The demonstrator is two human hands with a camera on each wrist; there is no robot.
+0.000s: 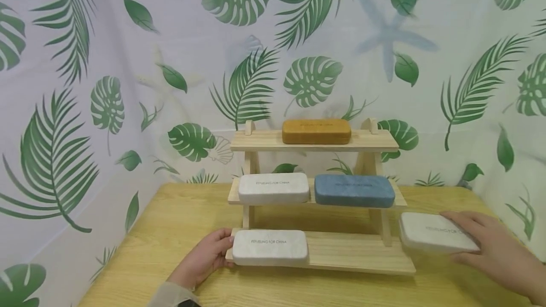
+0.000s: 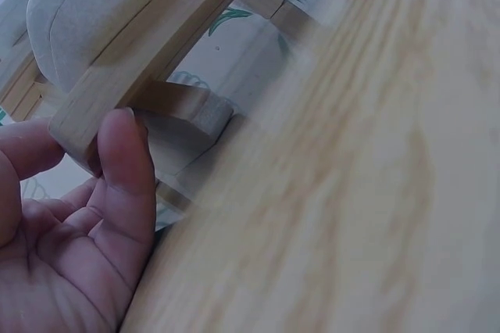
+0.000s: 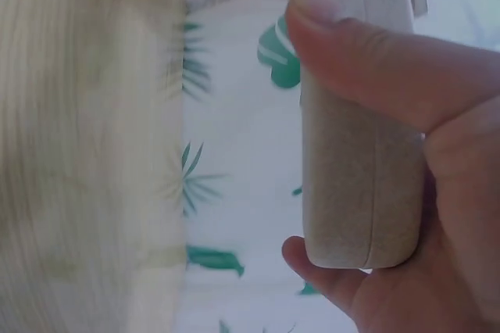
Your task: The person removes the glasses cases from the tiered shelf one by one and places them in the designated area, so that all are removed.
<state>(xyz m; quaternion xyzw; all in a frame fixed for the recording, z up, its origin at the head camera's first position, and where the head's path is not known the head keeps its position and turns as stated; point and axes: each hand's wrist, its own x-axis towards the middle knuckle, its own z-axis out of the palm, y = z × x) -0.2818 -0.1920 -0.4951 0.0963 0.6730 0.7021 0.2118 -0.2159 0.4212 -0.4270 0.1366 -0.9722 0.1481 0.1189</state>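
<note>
My right hand point(image 1: 496, 245) grips a white glasses case point(image 1: 432, 232) by its right end, off the right side of the wooden display stand point(image 1: 362, 255). In the right wrist view the thumb lies along one face of that case point(image 3: 351, 184). My left hand point(image 1: 209, 256) pinches the left end of the stand's bottom shelf, beside another white case point(image 1: 269, 248) lying there. The left wrist view shows thumb and fingers round the shelf's end point(image 2: 101, 118). A white case point(image 1: 273, 187) and a blue case point(image 1: 354, 190) sit on the middle shelf, an orange case point(image 1: 316, 131) on top.
The three-tier stand stands on a light wood table point(image 1: 170, 221). Behind it hangs a white cloth point(image 1: 179, 103) printed with green leaves. Right of the white case, the bottom shelf's bare wood shows. Two small wooden pegs rise from the top shelf.
</note>
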